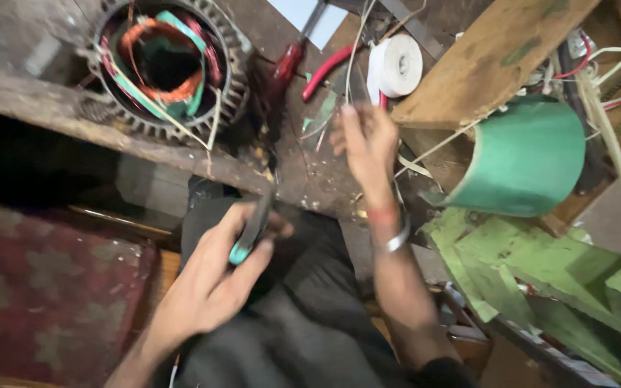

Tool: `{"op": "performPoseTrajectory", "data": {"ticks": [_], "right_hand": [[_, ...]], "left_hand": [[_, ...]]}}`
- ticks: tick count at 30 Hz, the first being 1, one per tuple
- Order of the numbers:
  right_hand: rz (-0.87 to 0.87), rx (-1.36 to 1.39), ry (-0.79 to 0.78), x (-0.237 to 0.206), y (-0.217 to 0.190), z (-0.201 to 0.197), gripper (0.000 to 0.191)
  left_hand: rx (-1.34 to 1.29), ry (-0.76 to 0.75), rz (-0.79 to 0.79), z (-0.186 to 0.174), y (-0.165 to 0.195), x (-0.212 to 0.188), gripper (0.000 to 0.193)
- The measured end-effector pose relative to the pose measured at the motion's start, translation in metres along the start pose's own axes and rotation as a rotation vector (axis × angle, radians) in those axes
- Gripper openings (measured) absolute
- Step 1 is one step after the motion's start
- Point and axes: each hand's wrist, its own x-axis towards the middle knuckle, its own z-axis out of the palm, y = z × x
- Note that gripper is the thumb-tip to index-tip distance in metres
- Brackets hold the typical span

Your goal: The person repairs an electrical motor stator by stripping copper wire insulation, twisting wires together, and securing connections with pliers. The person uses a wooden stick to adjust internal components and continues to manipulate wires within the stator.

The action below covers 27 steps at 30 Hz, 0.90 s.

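Cluttered workbench (310, 172); left hand (213, 280) fingers clasp teal-handled tool (251, 233); right hand (366, 144) fingers loosely spread.

Workbench (310, 172) is a mess tbh. Motor stator (163, 65) w/ copper windings sits at 10 o'clock, toothed rim showing. White tape roll (399, 65) at 1 o'clock, red-handled pliers (328, 68) just beside it at 12. Rolled green sheet (526, 158) at 3 o'clock, under a wood plank (483, 57). Cut green sheet pieces (533, 266) at 4. Dark red patterned fabric (44, 294) at 8 o'clock, below the bench edge.
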Motion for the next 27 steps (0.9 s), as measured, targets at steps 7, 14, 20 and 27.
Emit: {"op": "performPoseTrajectory", "data": {"ticks": [7,14,20,27], "right_hand": [[-0.198,-0.882,0.306,0.103,-0.004,0.061,0.085],[0.26,-0.101,0.281,0.112,-0.034,0.031,0.022],[0.069,-0.224,0.25,0.068,-0.06,-0.043,0.018],[-0.358,-0.504,0.948,-0.058,0.019,-0.072,0.031]], "left_hand": [[-0.023,-0.102,-0.337,-0.095,-0.031,-0.03,0.057],[0.391,-0.267,-0.175,-0.199,-0.049,-0.027,0.058],[0.339,-0.359,0.127,-0.237,-0.071,-0.007,0.053],[0.519,-0.659,-0.011,-0.26,-0.049,0.037,0.067]]}}
